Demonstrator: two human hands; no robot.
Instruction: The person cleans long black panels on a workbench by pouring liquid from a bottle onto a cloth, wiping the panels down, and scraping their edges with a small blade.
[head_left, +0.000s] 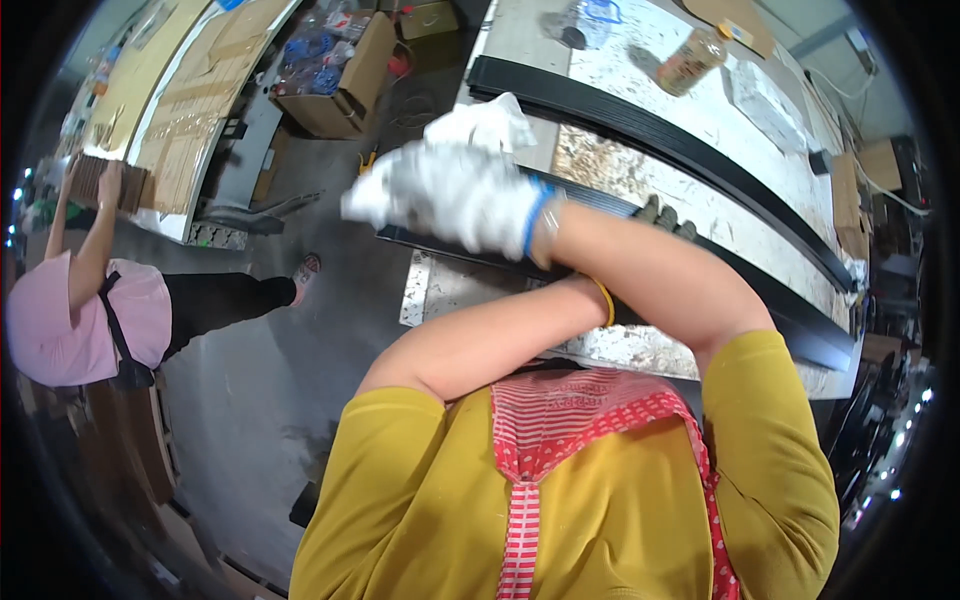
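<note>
My forearms cross over a table, the right one on top. In a white glove with a blue cuff, my right hand [455,195] is blurred by motion and closed on a white cloth [485,122], at the left end of a long black strip [775,305]. My left hand [666,217] is mostly hidden behind the right forearm. Only its dark-gloved fingertips show, curled over the far edge of that same strip. A yellow band circles the left wrist. Farther back, a bundle of long black strips [640,115] lies roughly parallel on the table.
On the worn white table [640,40] lie a bottle with an orange cap [694,60], a clear plastic bottle [596,22] and a wrapped white block [768,105]. Across the aisle, a person in pink [130,310] handles brown pieces beside a cardboard box of bottles [345,85].
</note>
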